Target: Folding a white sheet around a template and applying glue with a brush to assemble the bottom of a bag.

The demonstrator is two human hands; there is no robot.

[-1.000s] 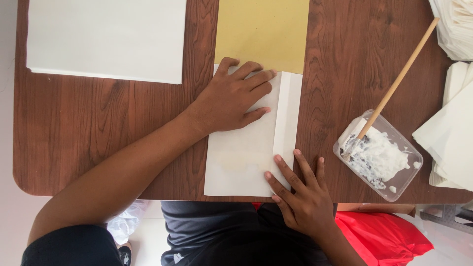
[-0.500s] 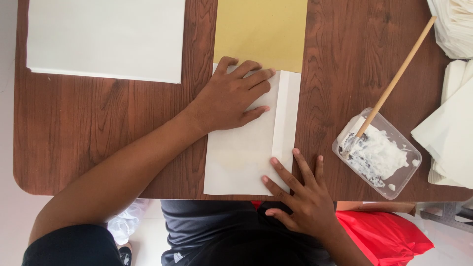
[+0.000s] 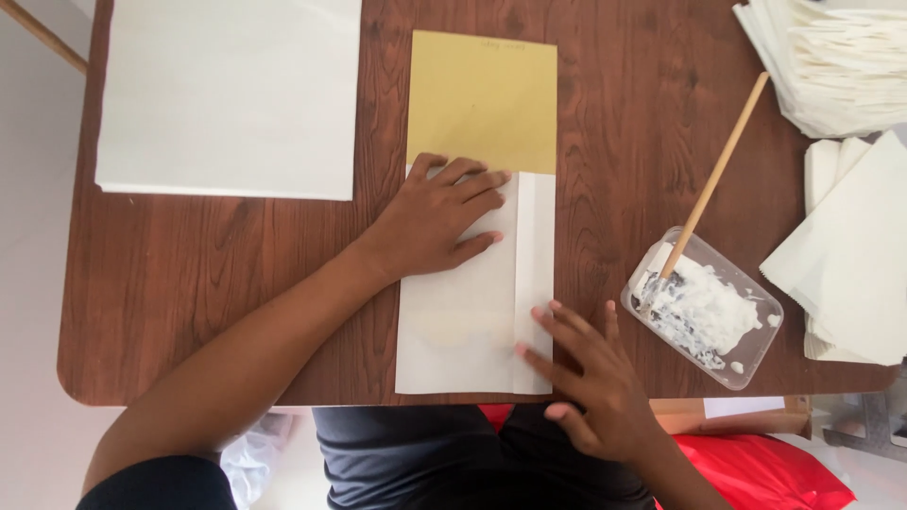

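I saw left hand [image 3: 430,219] flat, fingers spread, pinning folded white paper sheet [image 3: 472,312]; right hand [image 3: 588,376] open, fingertips [image 3: 537,313] pressing folded strip flat, gripping nothing.

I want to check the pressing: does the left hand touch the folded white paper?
Touching. The head view shows the left hand lying flat on the folded white paper, fingers spread.

A dark brown wooden table [image 3: 236,274] fills most of the frame. On it lie a large white sheet [image 3: 227,94] at upper left, a yellow sheet [image 3: 482,99] at top centre, folded white paper [image 3: 468,321] below it, a clear tub of white paste [image 3: 704,307] at lower right, and stacked white papers [image 3: 841,66] at the right edge.
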